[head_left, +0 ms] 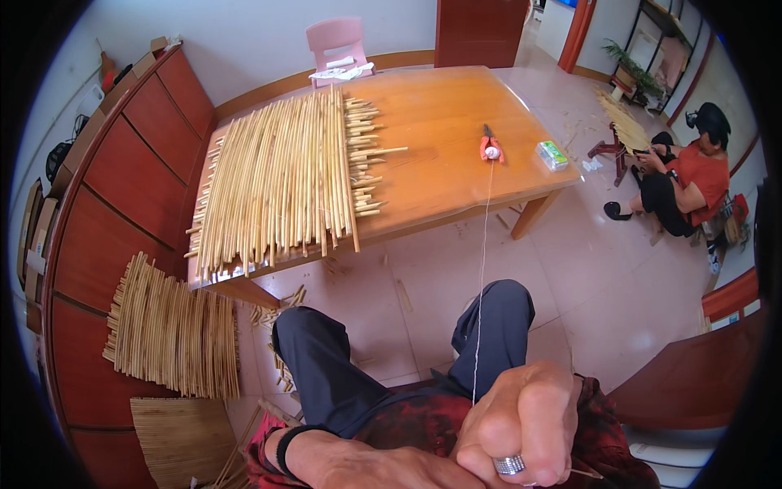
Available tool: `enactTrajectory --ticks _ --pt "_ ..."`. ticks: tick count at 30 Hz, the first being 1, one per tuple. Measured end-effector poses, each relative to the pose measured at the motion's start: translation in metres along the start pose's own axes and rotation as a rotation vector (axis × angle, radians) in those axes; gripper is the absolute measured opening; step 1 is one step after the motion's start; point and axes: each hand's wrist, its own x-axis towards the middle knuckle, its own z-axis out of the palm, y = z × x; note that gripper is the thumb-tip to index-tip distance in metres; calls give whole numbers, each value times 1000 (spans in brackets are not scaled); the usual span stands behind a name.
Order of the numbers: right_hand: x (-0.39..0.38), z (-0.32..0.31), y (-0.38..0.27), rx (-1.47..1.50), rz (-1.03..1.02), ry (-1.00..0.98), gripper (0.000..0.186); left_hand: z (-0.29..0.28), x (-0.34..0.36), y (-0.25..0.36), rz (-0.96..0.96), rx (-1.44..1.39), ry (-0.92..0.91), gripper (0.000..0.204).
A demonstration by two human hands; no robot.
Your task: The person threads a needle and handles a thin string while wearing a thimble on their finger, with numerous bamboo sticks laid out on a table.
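Observation:
My left hand [358,460], below a black wristband, reaches toward my right hand at the bottom of the view; its fingers are hidden. My right hand [517,420], wearing a silver ring, is curled closed over my lap, and a white string [483,277] runs down into the hands. What exactly the fingers grip is hidden; a thin stick tip pokes out at the right. The string stretches up to a small white ball [492,153] lying on red-handled pliers [487,134] on the wooden table [432,114]. A layer of pale sticks [277,179] covers the table's left part.
Bundled stick mats [171,326] lean by red cabinets [114,163] at left, with scraps on the floor. A green-and-white pack [551,156] is on the table, a pink chair [334,41] behind it. Another person [700,175] sits at right near a plant [631,69].

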Motion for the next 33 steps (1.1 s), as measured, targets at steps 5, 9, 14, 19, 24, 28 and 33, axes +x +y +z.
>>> enactTrajectory --ticks 5,9,14,19,24,28,33 --pt "28 14 -31 -296 611 183 9 10 -8 -4 183 79 252 8" --pt "21 11 -33 -277 624 214 9 4 -4 -9 210 76 230 8" --pt "7 4 -43 -473 607 432 5 -11 -26 -20 181 75 179 16" --pt "14 10 -44 -424 635 417 5 -10 -20 -22 259 45 148 11" --pt "24 19 -30 -283 658 291 9 5 -10 2 157 72 135 6" --pt "11 20 -26 -229 593 285 9 12 -5 3 144 121 216 6" --pt "19 20 -24 -202 581 242 9 12 -3 3 133 126 220 7"
